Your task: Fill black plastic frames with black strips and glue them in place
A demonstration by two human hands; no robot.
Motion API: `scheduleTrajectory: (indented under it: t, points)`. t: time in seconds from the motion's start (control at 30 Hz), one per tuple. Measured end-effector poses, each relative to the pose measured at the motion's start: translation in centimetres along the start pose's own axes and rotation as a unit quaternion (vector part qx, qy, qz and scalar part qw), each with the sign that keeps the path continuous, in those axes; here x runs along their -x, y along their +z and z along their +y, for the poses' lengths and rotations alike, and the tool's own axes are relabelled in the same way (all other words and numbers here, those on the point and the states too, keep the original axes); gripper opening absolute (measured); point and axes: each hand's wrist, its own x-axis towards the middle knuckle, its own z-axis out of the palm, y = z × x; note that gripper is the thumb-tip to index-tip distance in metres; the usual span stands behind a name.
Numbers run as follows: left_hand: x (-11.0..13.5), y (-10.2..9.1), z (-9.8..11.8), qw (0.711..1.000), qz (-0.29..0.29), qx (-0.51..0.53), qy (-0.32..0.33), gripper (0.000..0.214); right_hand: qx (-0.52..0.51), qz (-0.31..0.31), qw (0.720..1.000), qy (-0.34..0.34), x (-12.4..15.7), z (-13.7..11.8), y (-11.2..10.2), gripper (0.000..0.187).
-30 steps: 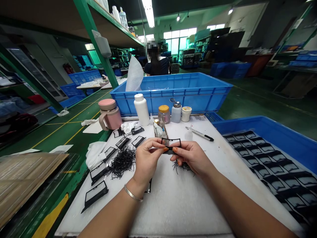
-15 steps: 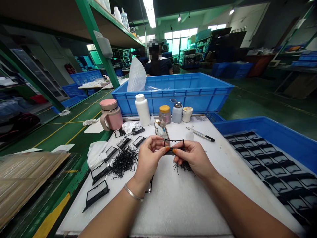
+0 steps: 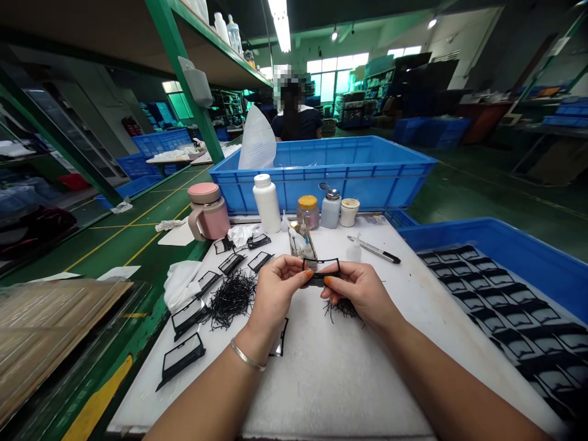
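Observation:
Between my two hands, above the white tabletop [image 3: 321,380], is a small black plastic frame [image 3: 321,282] with a clear opening. My left hand [image 3: 280,285] pinches its left end between thumb and fingers. At the other end my right hand [image 3: 361,291] grips it the same way, thumb on the near edge. Under the right hand lies a small heap of thin black strips [image 3: 342,308]. A larger heap of black strips [image 3: 233,299] is left of my left hand. Another frame [image 3: 278,343] lies partly hidden behind my left wrist.
Several black frames [image 3: 181,358] lie along the table's left side. A pink mug [image 3: 212,214], a white bottle [image 3: 267,205], a pump bottle [image 3: 331,209] and a marker [image 3: 376,250] stand or lie farther back. Blue crates [image 3: 321,184] are behind; a blue tray [image 3: 519,236] of frames is right.
The thumbs have moved slightly apart along the frame, showing more of its near edge. Both hands keep their hold, and the whole view has shifted a little.

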Motion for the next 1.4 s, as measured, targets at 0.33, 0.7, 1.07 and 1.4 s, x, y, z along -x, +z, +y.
scheduleTrajectory:
  t: [0.33,0.7,1.07,1.4]
  points:
    - [0.19,0.17,0.05,1.000,-0.007,-0.026,0.010,0.017,0.010,0.015,1.000,-0.015,0.08,-0.11,0.21,0.016]
    - [0.09,0.34,0.16,1.000,-0.024,0.001,-0.010,0.018,0.038,0.037,0.998,-0.025,0.06,-0.02,0.31,0.017]
    - [0.02,0.12,0.13,1.000,-0.020,-0.002,-0.010,0.017,0.023,0.028,0.999,-0.013,-0.12,-0.03,0.33,0.019]
    - [0.15,0.19,0.22,1.000,-0.025,0.000,-0.011,0.016,0.029,0.030,0.999,-0.017,0.03,0.13,0.22,0.020]
